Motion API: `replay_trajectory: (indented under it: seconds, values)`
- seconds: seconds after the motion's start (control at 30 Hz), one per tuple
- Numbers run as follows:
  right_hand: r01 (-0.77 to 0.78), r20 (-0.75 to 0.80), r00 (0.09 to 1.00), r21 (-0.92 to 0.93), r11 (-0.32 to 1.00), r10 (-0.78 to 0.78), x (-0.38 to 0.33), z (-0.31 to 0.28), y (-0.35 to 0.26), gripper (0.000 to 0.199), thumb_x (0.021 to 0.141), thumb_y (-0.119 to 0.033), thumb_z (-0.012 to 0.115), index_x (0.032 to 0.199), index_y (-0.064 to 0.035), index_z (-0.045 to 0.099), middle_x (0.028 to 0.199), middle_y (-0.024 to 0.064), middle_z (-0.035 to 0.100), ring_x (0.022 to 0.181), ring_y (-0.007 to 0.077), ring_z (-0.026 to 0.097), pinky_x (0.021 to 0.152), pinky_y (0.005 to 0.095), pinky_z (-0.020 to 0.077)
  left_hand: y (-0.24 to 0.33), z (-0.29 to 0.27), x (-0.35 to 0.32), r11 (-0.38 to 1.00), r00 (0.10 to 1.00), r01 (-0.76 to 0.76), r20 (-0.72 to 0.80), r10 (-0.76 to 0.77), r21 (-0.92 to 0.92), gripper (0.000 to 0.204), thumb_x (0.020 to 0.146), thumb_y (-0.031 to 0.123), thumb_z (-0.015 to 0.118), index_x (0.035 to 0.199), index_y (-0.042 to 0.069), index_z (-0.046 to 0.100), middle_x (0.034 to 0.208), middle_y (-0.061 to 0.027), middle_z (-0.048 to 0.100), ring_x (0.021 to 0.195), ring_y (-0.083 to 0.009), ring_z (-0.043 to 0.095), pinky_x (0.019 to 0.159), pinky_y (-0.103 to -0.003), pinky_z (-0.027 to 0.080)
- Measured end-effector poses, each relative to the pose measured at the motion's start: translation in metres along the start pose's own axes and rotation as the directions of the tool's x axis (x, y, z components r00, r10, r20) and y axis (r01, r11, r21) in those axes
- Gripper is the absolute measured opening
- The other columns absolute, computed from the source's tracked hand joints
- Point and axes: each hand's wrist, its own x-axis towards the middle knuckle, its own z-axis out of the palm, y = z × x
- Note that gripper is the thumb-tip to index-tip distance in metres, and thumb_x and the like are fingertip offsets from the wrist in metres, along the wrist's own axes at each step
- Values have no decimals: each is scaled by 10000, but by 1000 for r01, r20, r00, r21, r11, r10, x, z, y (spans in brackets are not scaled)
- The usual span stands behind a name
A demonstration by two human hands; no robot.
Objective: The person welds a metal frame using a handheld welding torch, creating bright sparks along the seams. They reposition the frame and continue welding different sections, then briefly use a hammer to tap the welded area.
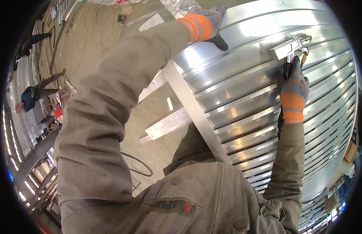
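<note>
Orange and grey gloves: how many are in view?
2: one on the left hand, at the edge of the slatted metal panel; one on the right hand, holding a tool. Others may be hidden.

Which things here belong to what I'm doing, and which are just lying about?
In use:
- tool, gripped in your right hand
- slatted panel, under your left hand

Apparently lying about:
- black cable, looped on the floor
- small device, beyond your left sleeve
- metal beam, though it might be a prop
</note>
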Motion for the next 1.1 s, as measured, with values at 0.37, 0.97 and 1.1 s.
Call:
replay_trajectory:
  seconds: [0.37,0.97,1.1]
  values:
    - [-214,419,906,588,780,-68,-87,-139,-16,350,998,-178,772,1274,30,722,818,32,699,720,125,642,633,356,525,-5,6,4,999,997,-51,-59,52,5,1374,697,588,1064,1763,63,374,1547,-188,691,1290,-425,760,1087,-525,632]
    - [-340,524,639,849,405,-563,-79,-72,-101,430,1056,-174,844,1413,44,746,1115,61,793,960,100,697,788,312,596,-7,6,2,997,995,-79,-60,79,-5,1230,713,541,1084,1654,23,484,1454,-206,741,1262,-418,774,1063,-515,621]
    - [-364,555,640,828,426,-531,-78,-66,-109,400,1065,-165,851,1390,50,762,1120,74,815,970,103,719,785,311,606,-11,9,4,993,986,-119,-113,119,11,1257,700,569,1084,1662,26,485,1473,-205,735,1269,-423,772,1075,-519,622]
